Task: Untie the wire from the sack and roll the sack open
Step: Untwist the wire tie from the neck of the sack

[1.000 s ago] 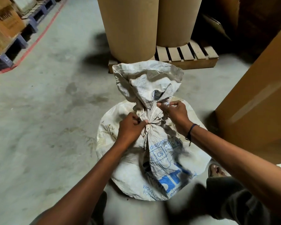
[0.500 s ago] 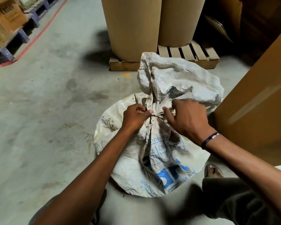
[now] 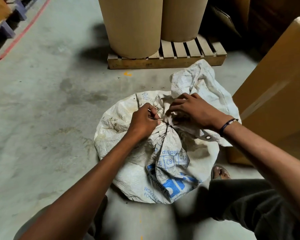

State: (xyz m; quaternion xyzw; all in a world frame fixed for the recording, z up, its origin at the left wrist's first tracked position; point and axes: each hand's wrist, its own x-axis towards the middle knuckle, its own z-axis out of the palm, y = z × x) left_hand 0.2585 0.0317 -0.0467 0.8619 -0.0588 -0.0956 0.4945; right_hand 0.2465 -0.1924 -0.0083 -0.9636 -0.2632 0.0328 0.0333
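A person's left hand is pinching the wire cinching the sack; the knot is lying just right of that pinch, while the right hand (fingers spread) is pressing the loose neck beyond.

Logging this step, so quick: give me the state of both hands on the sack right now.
Left hand: closed, pinching at the wire around the sack neck.
Right hand: fingers curled, pressing on the gathered neck; firm grip cannot be told.

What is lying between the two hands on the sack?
In the head view, between the left hand and the right hand lies the gathered neck of the sack, still cinched by the dark wire.
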